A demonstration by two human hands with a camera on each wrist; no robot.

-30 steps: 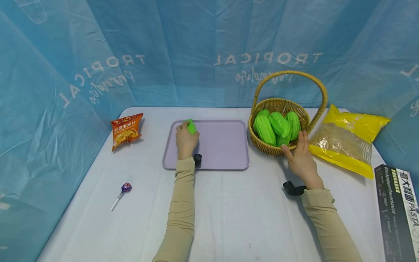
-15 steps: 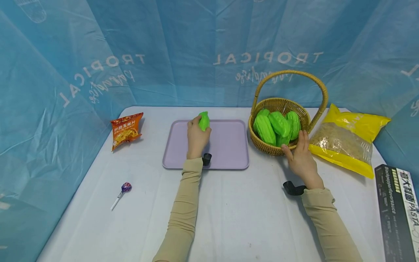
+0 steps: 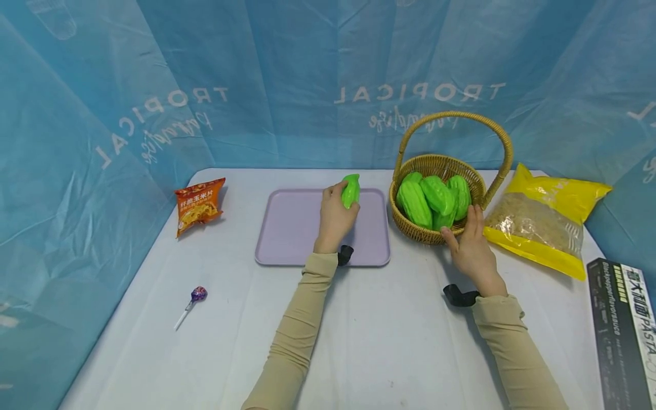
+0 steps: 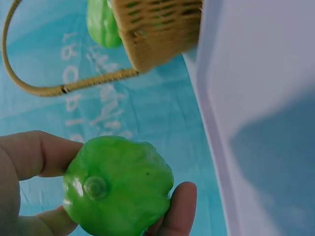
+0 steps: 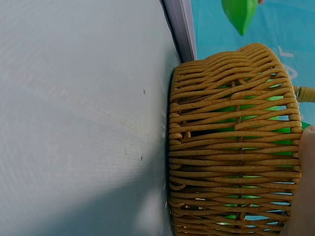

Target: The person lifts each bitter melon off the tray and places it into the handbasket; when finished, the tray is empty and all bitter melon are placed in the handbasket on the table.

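My left hand (image 3: 335, 221) holds a green bitter melon (image 3: 351, 192) between thumb and fingers, above the right half of a lilac tray (image 3: 294, 228). In the left wrist view the bitter melon (image 4: 125, 182) shows its round end with a small nub, fingers on either side. To its right stands a wicker basket (image 3: 422, 232) with a tall handle and several green bitter melons (image 3: 414, 204) inside. My right hand (image 3: 475, 253) rests with straight fingers against the basket's front right rim. Most of this hand is out of the right wrist view, which shows the basket's woven side (image 5: 231, 142).
A yellow bag (image 3: 548, 219) with a clear window lies right of the basket. A black pasta box (image 3: 620, 330) is at the right edge. On the left are an orange snack bag (image 3: 199, 206) and a lollipop (image 3: 197, 294). A blue curtain (image 3: 307, 85) hangs behind.
The left hand has lifted the bitter melon and carried it rightward across the tray, toward the basket. My right hand stays at the basket rim.
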